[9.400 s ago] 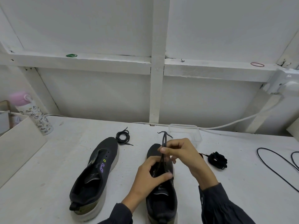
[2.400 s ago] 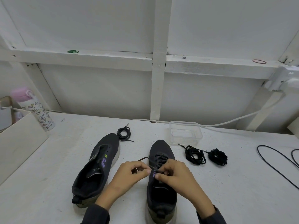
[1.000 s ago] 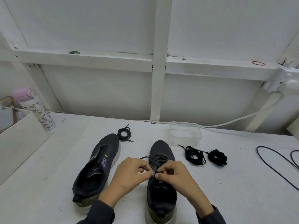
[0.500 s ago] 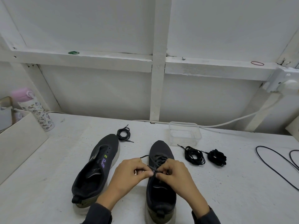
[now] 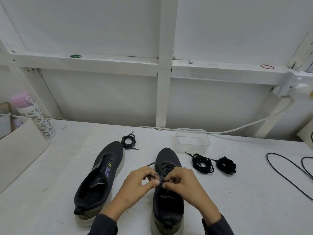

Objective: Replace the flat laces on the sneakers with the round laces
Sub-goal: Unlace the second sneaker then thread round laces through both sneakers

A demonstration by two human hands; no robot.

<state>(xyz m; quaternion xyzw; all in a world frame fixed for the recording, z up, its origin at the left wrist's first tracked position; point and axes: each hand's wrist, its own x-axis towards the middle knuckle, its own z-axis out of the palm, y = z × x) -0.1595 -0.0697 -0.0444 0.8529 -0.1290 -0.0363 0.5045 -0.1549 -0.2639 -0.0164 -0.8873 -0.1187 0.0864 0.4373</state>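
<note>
Two dark grey sneakers stand on the white table. The left sneaker (image 5: 101, 177) has no lace. Over the tongue of the right sneaker (image 5: 167, 202), my left hand (image 5: 140, 182) and my right hand (image 5: 183, 182) meet and both pinch the thin dark round lace (image 5: 165, 167) threaded through its eyelets. One lace end trails off to the left of my left hand. A coiled dark lace (image 5: 128, 141) lies beyond the left sneaker's toe. Two black lace bundles (image 5: 203, 163) (image 5: 226, 165) lie to the right of the right sneaker.
A clear plastic tub (image 5: 192, 139) stands behind the right sneaker. A pink-capped bottle (image 5: 35, 117) and a white box (image 5: 18, 150) are at the left. Black cables (image 5: 288, 173) loop over the table at the right. A white cable (image 5: 237, 129) runs along the wall.
Nine seconds ago my right hand held the lace up above the shoe; now both hands are low at the eyelets. Over the last second they barely shifted, fingers working the lace.
</note>
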